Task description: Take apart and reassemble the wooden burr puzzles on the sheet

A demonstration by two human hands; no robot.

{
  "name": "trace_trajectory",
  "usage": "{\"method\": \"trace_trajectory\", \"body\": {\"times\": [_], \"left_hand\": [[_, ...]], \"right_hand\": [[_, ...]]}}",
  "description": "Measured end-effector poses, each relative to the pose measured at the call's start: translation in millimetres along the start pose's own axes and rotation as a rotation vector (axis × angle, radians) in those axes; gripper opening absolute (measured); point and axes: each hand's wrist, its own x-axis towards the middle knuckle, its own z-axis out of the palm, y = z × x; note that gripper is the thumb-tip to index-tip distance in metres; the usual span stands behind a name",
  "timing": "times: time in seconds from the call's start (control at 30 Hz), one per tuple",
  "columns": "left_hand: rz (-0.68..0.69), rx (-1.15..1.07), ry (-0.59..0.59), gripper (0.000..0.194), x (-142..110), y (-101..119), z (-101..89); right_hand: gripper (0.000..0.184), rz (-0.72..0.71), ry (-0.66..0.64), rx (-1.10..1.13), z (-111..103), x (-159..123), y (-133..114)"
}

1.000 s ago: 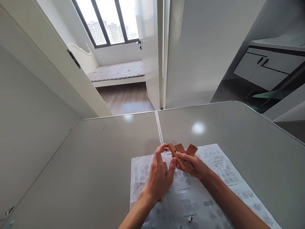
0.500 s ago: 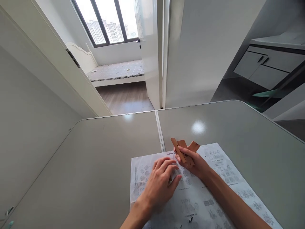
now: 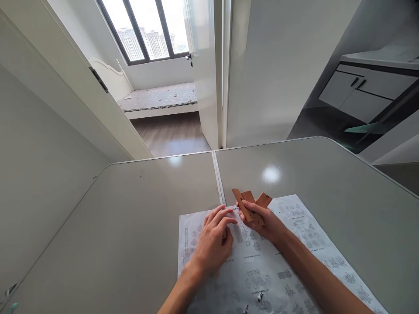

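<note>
My right hand (image 3: 266, 222) grips several flat light-brown wooden pieces (image 3: 242, 206), fanned out, with dark marks or notches on them. The thumb presses across them from above, and they stand over the far edge of a printed sheet (image 3: 252, 270). Left of it, my left hand (image 3: 212, 237) is palm-down just over the sheet, its fingers loosely bent and its thumb curled in. A small part of another wooden piece (image 3: 224, 235) shows between thumb and palm; the rest is hidden under the hand. The two hands are apart.
The sheet of small line drawings lies on a grey table (image 3: 137, 226) with a pale seam (image 3: 217, 174). Small dark-and-white scraps (image 3: 260, 297) are on the sheet's near part. Beyond the table are an open door (image 3: 206, 74), a bed (image 3: 163, 97) and a cabinet (image 3: 363, 91).
My left hand has drawn away from the pieces in my right hand, dropped toward the sheet and shifted slightly left, its thumb curling in. My right hand rose slightly with its fanned pieces.
</note>
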Motion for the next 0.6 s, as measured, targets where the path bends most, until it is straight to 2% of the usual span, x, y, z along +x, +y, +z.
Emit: {"method": "trace_trajectory", "body": {"times": [0.2, 0.47, 0.6], "left_hand": [[-0.073, 0.057, 0.077, 0.037, 2, -13, -10.5], [-0.148, 0.155, 0.155, 0.027, 4, -36, -28.0], [-0.133, 0.276, 0.210, 0.022, 6, -35, -32.4]], "right_hand": [[0.041, -0.010, -0.026, -0.098, 3, -2, 1], [0.038, -0.049, -0.130, -0.211, 2, -3, 0], [0.040, -0.056, -0.177, -0.263, 2, -3, 2]]}}
